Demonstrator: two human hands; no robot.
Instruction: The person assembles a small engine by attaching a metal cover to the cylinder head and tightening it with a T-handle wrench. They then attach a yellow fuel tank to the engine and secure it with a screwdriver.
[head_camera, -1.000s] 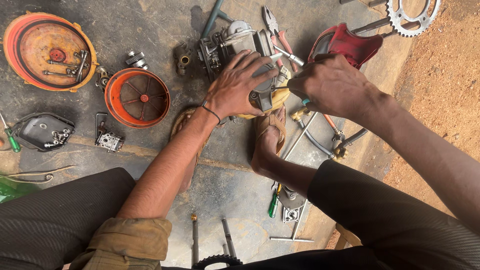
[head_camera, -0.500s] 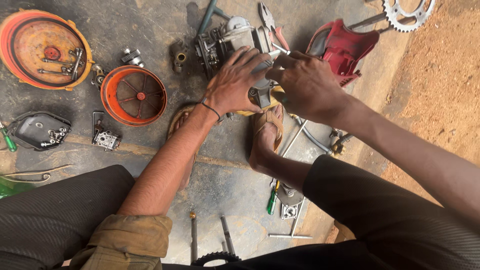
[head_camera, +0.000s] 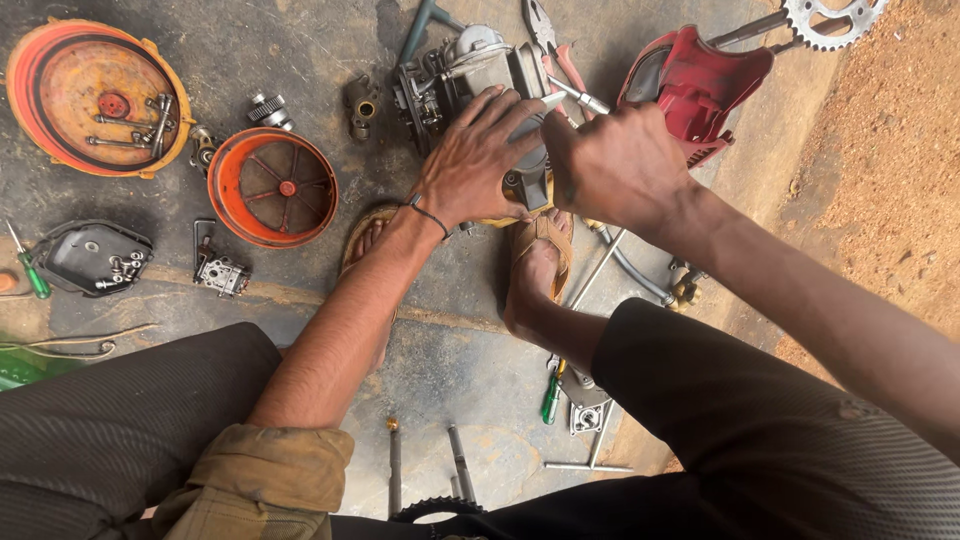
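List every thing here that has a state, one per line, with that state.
left hand: flat on the engine, fingers spread
right hand: fist shut on a metal tool
metal tool: held, tip at the engine
engine: on the ground, covers off
small orange fan cover: off, hollow side up
large orange cover: off, bolts lying in it
black cover: off, screws in it
red cover: off, lying beside the engine

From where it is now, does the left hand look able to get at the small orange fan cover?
Probably yes: the left hand rests on the engine block, and the orange fan cover lies uncovered on the ground beside that forearm.
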